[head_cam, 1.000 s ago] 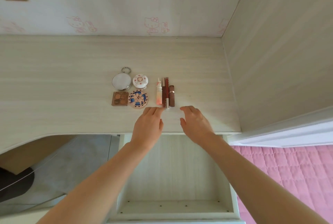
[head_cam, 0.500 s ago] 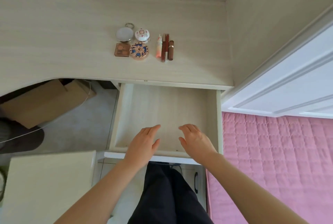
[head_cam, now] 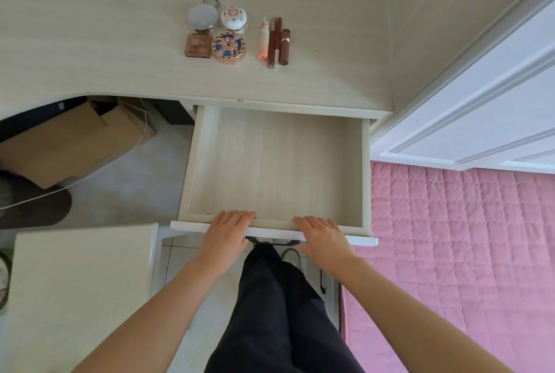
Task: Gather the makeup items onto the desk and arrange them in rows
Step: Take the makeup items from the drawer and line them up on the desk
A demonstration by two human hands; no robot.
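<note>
Pale wood-grain desk (head_cam: pixel 90 42) across the upper frame, pink quilt (head_cam: pixel 450 237) at lower right. Upper centre on the desk, makeup in rows: mirror compact (head_cam: pixel 201 16) and floral jar (head_cam: pixel 234 19) behind, eyeshadow palette (head_cam: pixel 198 45) (lettering unreadable) and blue-patterned compact (head_cam: pixel 228 49) in front, slim tubes (head_cam: pixel 272 42) side by side just right. Below, open drawer (head_cam: pixel 365 177); left hand (head_cam: pixel 226 231) and right hand (head_cam: pixel 322 236) flat on its front edge, fingers straight, grasping nothing.

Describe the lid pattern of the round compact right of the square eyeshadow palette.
Blue and gold floral medallion on the peach round compact; head view.
</note>
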